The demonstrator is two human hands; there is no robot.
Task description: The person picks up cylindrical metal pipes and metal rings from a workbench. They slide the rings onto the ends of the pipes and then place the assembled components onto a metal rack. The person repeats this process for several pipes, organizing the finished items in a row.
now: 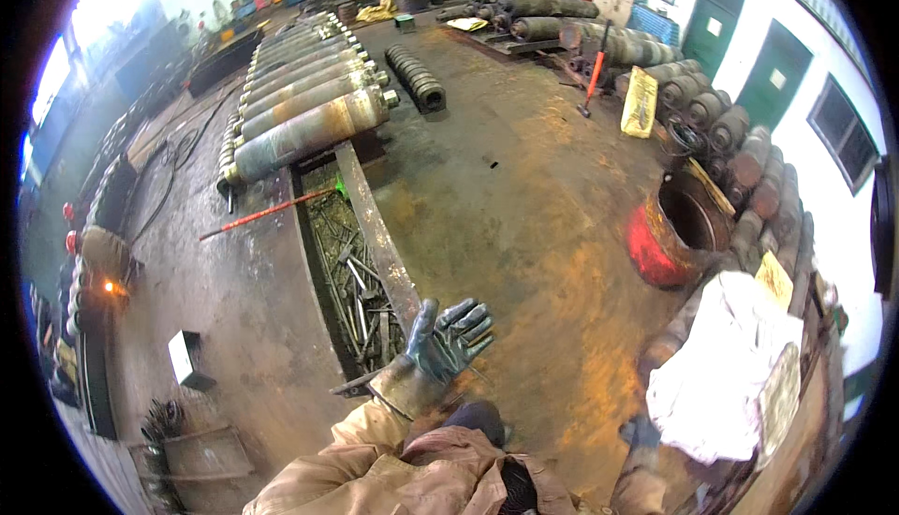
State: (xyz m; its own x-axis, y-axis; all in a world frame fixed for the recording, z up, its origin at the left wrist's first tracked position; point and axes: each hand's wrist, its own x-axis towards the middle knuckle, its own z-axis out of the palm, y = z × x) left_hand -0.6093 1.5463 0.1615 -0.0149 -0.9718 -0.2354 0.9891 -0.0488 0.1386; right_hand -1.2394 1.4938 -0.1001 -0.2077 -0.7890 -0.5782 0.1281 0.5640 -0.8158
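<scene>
Left hand gloved, fingers spread, empty, above floor pit's steel edge rail running lengthwise away; right hand unclear beside white sack.

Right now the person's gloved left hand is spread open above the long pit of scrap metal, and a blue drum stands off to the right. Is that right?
Not quite: in the head view the drum is red, not blue. The gloved left hand is indeed spread open above the scrap pit.

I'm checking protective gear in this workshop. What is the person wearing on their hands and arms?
The left hand wears a dark blue-grey work glove with a worn, grimy leather-like cuff. The right hand wears a similar dark glove. Both arms are in tan, dirt-stained jacket sleeves.
</scene>
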